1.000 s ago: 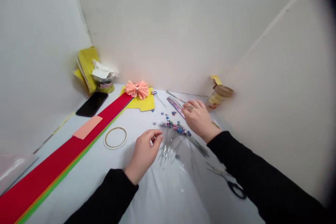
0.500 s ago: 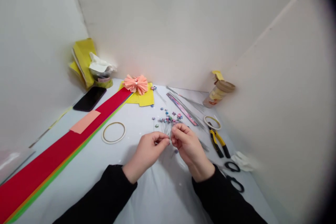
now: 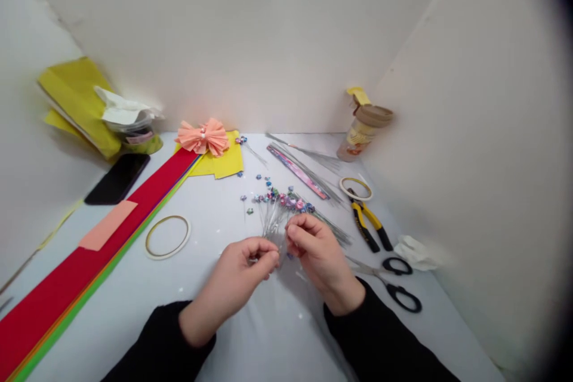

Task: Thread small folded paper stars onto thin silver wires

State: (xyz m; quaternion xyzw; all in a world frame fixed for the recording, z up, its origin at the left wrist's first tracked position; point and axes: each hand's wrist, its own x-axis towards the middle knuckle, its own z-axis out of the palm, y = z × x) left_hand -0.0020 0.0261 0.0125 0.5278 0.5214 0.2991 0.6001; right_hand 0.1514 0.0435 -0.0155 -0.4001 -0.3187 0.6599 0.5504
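Observation:
A bunch of thin silver wire stems [image 3: 275, 221] tipped with small coloured paper stars [image 3: 282, 198] lies fanned out on the white cloth between my hands. My left hand [image 3: 242, 274] has its fingers pinched on something thin at the lower ends of the wires. My right hand [image 3: 316, 250] is just beside it, its fingers closed on the wires. A few loose stars [image 3: 262, 182] lie scattered behind the bunch.
Pliers [image 3: 367, 224], scissors [image 3: 389, 286] and a tape roll [image 3: 356, 188] lie to the right, near the wall. Left of my hands are a second tape roll [image 3: 166, 237] and stacked red paper strips [image 3: 134, 227]. Behind are a peach paper flower [image 3: 202, 137] and a black phone [image 3: 117, 179].
The view has swung, so the table items sit further left and lower. My hands stay close together over the wires, and the star bunch now lies fanned out behind them.

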